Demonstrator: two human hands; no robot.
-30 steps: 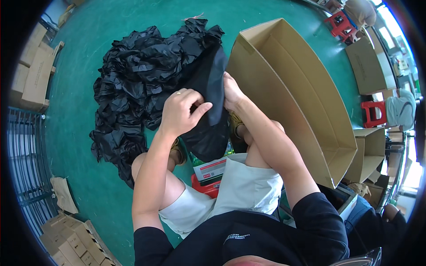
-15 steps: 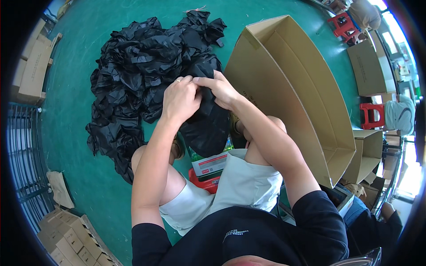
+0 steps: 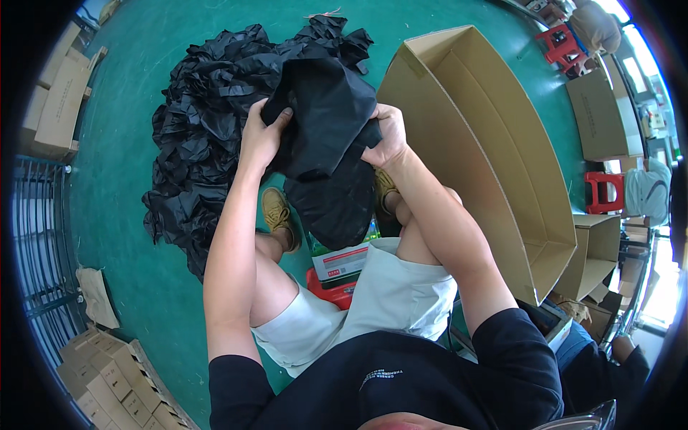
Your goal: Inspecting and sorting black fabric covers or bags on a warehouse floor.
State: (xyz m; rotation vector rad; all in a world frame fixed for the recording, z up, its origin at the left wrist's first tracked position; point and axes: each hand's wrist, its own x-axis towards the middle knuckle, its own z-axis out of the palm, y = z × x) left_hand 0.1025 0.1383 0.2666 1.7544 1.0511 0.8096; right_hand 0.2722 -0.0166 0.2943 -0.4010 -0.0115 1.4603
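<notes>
Between my hands a piece of black cloth-like sheet (image 3: 324,118) is spread, maybe a bag, with a fold opened toward the top. My left hand (image 3: 262,137) grips its left edge, thumb on top. My right hand (image 3: 388,135) pinches the right edge. More black material (image 3: 333,208) hangs below it, between my knees, over a box with a white and red side (image 3: 341,263). Beyond my left hand a large crumpled heap of the same black material (image 3: 208,107) lies on the floor.
A long open cardboard carton (image 3: 459,136) stands close by my right arm. Under me is a red stool (image 3: 330,292). Stacked cartons (image 3: 115,383) sit at the lower left. At the far right are red stools (image 3: 604,192) and other people (image 3: 598,29).
My hands were close together, fingers working at the black material. Now they are apart, and the sheet is spread open between them.
</notes>
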